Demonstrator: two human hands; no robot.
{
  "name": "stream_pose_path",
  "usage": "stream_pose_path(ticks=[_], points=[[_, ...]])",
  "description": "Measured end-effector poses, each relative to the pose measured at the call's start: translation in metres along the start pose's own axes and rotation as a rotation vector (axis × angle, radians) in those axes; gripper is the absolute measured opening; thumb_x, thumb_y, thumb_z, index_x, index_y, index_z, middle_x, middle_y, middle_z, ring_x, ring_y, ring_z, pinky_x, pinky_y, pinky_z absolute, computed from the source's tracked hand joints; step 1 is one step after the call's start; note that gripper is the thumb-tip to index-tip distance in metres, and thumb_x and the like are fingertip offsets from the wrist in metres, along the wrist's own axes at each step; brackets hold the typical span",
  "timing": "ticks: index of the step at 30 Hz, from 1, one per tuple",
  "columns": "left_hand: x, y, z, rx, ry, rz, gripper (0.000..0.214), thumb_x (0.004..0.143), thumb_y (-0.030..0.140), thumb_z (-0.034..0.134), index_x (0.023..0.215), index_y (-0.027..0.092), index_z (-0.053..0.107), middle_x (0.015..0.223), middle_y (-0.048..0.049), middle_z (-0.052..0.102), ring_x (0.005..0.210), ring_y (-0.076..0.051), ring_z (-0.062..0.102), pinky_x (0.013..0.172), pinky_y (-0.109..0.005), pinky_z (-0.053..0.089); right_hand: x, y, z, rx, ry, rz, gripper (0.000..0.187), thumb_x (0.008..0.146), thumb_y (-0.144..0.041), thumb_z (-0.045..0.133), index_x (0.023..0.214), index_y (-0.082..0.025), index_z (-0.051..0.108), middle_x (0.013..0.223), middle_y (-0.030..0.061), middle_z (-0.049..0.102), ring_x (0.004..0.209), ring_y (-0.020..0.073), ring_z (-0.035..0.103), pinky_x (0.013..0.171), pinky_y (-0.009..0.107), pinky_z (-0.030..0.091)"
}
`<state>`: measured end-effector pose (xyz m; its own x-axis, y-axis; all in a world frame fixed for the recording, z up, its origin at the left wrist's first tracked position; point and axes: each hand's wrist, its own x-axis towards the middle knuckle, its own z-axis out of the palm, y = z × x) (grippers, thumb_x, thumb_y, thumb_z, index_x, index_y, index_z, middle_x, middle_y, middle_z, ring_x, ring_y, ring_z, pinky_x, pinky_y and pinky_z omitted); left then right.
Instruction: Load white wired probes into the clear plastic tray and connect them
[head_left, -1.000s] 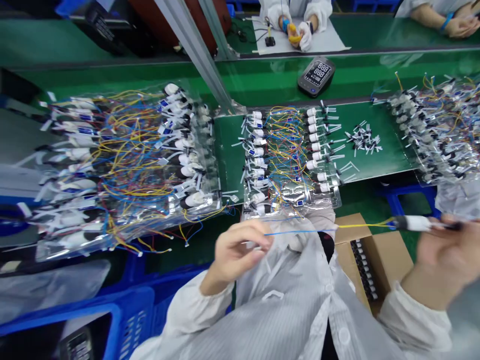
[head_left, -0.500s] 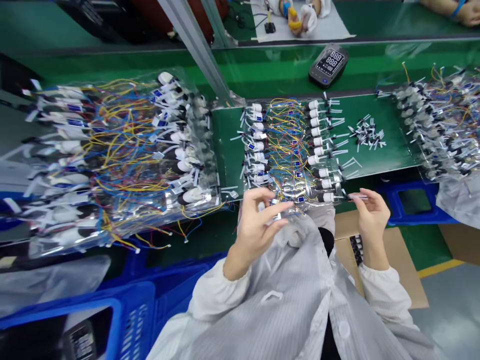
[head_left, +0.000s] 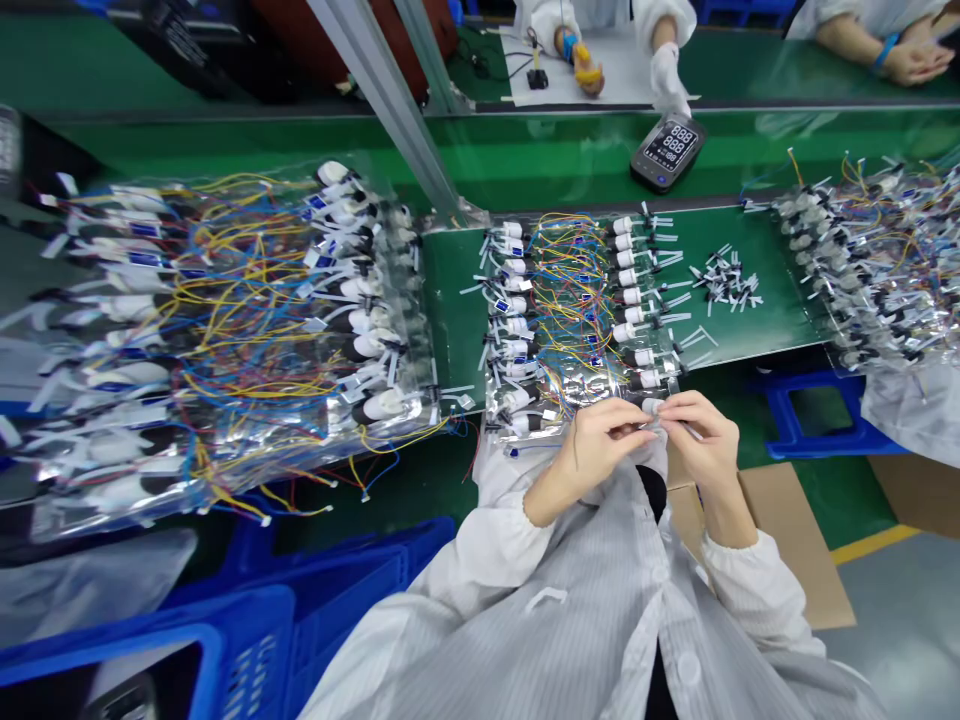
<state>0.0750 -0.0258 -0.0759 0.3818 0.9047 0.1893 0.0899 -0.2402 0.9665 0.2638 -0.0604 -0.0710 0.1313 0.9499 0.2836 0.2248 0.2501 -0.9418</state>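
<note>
In front of my chest my two hands meet at a small white cylinder, part of a wired piece like the others on the bench. My left hand is closed, its fingertips pinching the cylinder's left side. Fingers bent, my right hand grips at its right end, where a short whitish strip shows between the fingers. Just beyond lies a clear plastic tray bearing rows of white-and-black cylinders with yellow, blue and red wires. The fingers partly hide the held piece.
Loose white strips lie in a pile at the right. More wired pieces fill stacked trays at left and right. A display device stands behind, near a co-worker's gloved hand. A metal post rises at the back; blue crates stand lower left.
My left hand has moved right from the tray's wires to meet my right hand, which has come left. Both now hold the cylinder. A co-worker's gloved hand has reached the display device.
</note>
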Motion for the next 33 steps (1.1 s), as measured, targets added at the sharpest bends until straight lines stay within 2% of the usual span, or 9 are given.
stream_pose_path(ticks=[3, 5, 9, 11, 15, 21, 23, 28, 33], points=[[-0.003, -0.001, -0.003, -0.001, -0.027, -0.014, 0.021, 0.091, 0.032, 0.078, 0.110, 0.023, 0.081, 0.105, -0.0073, 0.080, 0.092, -0.019, 0.074, 0.079, -0.032, 0.060, 0.001, -0.003, 0.001, -0.002, -0.040, 0.012, 0.010, 0.088, -0.019, 0.078, 0.090, -0.028, 0.081, 0.091, 0.0051, 0.075, 0.088, 0.0220, 0.072, 0.078, 0.038, 0.060], [-0.005, -0.002, -0.004, 0.007, -0.041, -0.051, 0.026, 0.091, 0.029, 0.079, 0.116, 0.024, 0.080, 0.107, -0.0066, 0.080, 0.089, -0.018, 0.073, 0.081, -0.032, 0.060, 0.002, -0.005, 0.002, 0.002, -0.025, 0.018, 0.009, 0.087, -0.018, 0.079, 0.088, -0.028, 0.080, 0.088, 0.0044, 0.074, 0.086, 0.0213, 0.071, 0.076, 0.037, 0.059], [-0.009, -0.002, -0.004, -0.039, 0.018, -0.115, 0.023, 0.086, 0.033, 0.084, 0.105, 0.021, 0.082, 0.095, -0.0055, 0.081, 0.076, -0.016, 0.070, 0.073, -0.030, 0.059, 0.001, -0.008, 0.005, 0.034, -0.047, 0.031, 0.010, 0.087, -0.017, 0.079, 0.088, -0.027, 0.079, 0.086, 0.0039, 0.072, 0.084, 0.0203, 0.070, 0.075, 0.036, 0.058], [-0.008, -0.002, -0.004, -0.078, 0.023, -0.099, 0.020, 0.085, 0.034, 0.084, 0.100, 0.020, 0.083, 0.095, -0.0064, 0.081, 0.083, -0.018, 0.073, 0.075, -0.031, 0.060, 0.000, -0.009, 0.006, 0.050, -0.050, 0.028, 0.009, 0.087, -0.018, 0.079, 0.088, -0.027, 0.079, 0.085, 0.0040, 0.072, 0.083, 0.0204, 0.069, 0.075, 0.036, 0.058], [-0.007, -0.003, -0.004, -0.127, 0.015, -0.063, 0.020, 0.087, 0.032, 0.082, 0.104, 0.022, 0.083, 0.102, -0.0078, 0.081, 0.094, -0.020, 0.074, 0.086, -0.035, 0.061, -0.002, -0.009, 0.008, 0.090, -0.045, 0.015, 0.006, 0.087, -0.021, 0.080, 0.086, -0.027, 0.079, 0.080, 0.0038, 0.070, 0.079, 0.0203, 0.067, 0.074, 0.038, 0.057], [-0.009, -0.004, 0.000, -0.118, 0.092, -0.125, 0.024, 0.083, 0.039, 0.086, 0.098, 0.019, 0.083, 0.081, -0.0049, 0.077, 0.065, -0.014, 0.063, 0.062, -0.028, 0.054, -0.006, -0.004, 0.012, 0.144, 0.020, 0.055, 0.008, 0.084, -0.023, 0.084, 0.081, -0.026, 0.077, 0.079, 0.0037, 0.071, 0.078, 0.0207, 0.068, 0.074, 0.039, 0.058], [-0.009, -0.003, 0.000, -0.092, 0.093, -0.085, 0.021, 0.085, 0.037, 0.084, 0.096, 0.019, 0.083, 0.084, -0.0058, 0.078, 0.067, -0.014, 0.065, 0.064, -0.028, 0.055, -0.009, -0.002, 0.013, 0.157, 0.030, 0.053, 0.009, 0.084, -0.022, 0.084, 0.081, -0.026, 0.076, 0.079, 0.0038, 0.072, 0.078, 0.0207, 0.069, 0.074, 0.039, 0.058], [-0.008, 0.001, -0.005, 0.035, 0.069, 0.158, 0.010, 0.091, 0.025, 0.078, 0.100, 0.021, 0.081, 0.094, -0.0058, 0.082, 0.087, -0.017, 0.076, 0.081, -0.032, 0.062, -0.013, 0.004, 0.012, 0.133, 0.032, 0.036, 0.009, 0.084, -0.022, 0.084, 0.081, -0.027, 0.078, 0.079, 0.0034, 0.074, 0.078, 0.0214, 0.070, 0.075, 0.041, 0.058], [-0.007, 0.002, -0.015, 0.171, -0.033, 0.279, 0.013, 0.095, 0.019, 0.072, 0.106, 0.020, 0.079, 0.100, -0.0060, 0.081, 0.092, -0.016, 0.077, 0.084, -0.031, 0.065, -0.013, 0.005, 0.009, 0.039, -0.059, 0.014, 0.007, 0.088, -0.024, 0.081, 0.082, -0.027, 0.079, 0.079, 0.0034, 0.076, 0.078, 0.0218, 0.070, 0.074, 0.041, 0.057]])
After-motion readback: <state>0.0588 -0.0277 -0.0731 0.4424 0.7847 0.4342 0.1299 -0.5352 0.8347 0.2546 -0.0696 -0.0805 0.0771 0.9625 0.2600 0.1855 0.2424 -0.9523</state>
